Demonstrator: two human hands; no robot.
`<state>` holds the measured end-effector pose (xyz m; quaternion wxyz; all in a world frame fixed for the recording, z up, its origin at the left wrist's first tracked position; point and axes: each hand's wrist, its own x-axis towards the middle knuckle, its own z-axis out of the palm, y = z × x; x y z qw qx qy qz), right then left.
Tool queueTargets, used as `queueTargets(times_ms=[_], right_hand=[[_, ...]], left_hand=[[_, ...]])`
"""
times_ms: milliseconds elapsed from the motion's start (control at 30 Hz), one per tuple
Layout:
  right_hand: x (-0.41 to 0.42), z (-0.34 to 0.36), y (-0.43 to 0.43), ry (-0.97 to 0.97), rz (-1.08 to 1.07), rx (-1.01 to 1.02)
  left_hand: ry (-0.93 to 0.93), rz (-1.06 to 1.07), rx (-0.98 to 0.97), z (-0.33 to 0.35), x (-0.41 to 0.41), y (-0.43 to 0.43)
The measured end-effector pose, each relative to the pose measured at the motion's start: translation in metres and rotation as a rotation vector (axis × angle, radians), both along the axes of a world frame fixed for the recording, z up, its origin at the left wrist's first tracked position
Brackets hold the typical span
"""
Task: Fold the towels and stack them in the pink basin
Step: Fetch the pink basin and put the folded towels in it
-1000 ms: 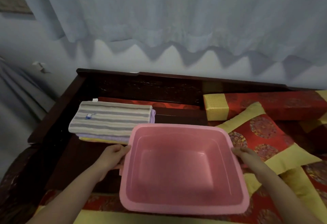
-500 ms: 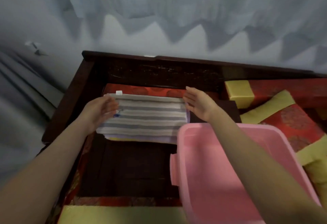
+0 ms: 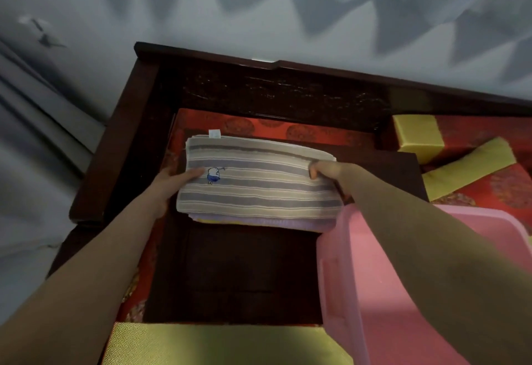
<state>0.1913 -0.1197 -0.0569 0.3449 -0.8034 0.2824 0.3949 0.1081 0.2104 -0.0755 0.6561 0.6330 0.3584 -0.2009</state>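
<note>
A stack of folded towels (image 3: pixel 259 183) lies on a dark wooden board, with a grey-and-beige striped towel on top and lilac and yellow ones showing beneath. My left hand (image 3: pixel 169 186) grips the stack's left end, thumb on top. My right hand (image 3: pixel 331 173) grips its right end, thumb on top and fingers tucked under. The pink basin (image 3: pixel 368 292) sits at the lower right, partly hidden by my right forearm; no towel shows in it.
A dark wooden frame (image 3: pixel 144 122) borders the seat on the left and back. Red and gold cushions (image 3: pixel 472 168) lie at the right. A gold cushion edge (image 3: pixel 216 344) runs along the front. A pale curtain (image 3: pixel 288 4) hangs behind.
Both hands let go of the pink basin, reached left to the towel stack and have closed on its two ends. The view has shifted left and down.
</note>
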Motion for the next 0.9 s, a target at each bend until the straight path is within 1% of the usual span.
queueTargets(times_ms=[100, 167, 267, 333, 433, 567, 700, 800, 900], right_hand=[[0.020, -0.044, 0.000, 0.022, -0.066, 0.081], [0.017, -0.036, 0.022, 0.016, -0.085, 0.154], [0.008, -0.006, 0.060, -0.049, -0.094, 0.255], [0.010, -0.002, 0.069, -0.051, -0.093, 0.323], [0.012, -0.003, 0.066, -0.043, -0.145, 0.370], [0.013, -0.015, 0.051, 0.032, -0.205, 0.464], [0.006, -0.019, 0.049, 0.107, -0.191, 0.521], [0.001, -0.014, 0.053, 0.075, -0.215, 0.558], [-0.004, -0.001, 0.052, 0.044, -0.222, 0.644]], left_hand=[[0.036, 0.017, -0.047, -0.007, 0.002, 0.021], [0.055, 0.026, -0.097, -0.012, -0.002, 0.038], [0.068, 0.071, -0.204, -0.018, -0.008, 0.055], [0.062, 0.112, -0.261, -0.023, -0.011, 0.059], [0.067, 0.134, -0.310, -0.023, -0.012, 0.058], [0.095, 0.167, -0.326, -0.015, -0.014, 0.066], [0.087, 0.178, -0.383, -0.006, -0.022, 0.073], [0.066, 0.180, -0.377, 0.002, -0.026, 0.070], [0.019, 0.140, -0.366, 0.020, -0.029, 0.063]])
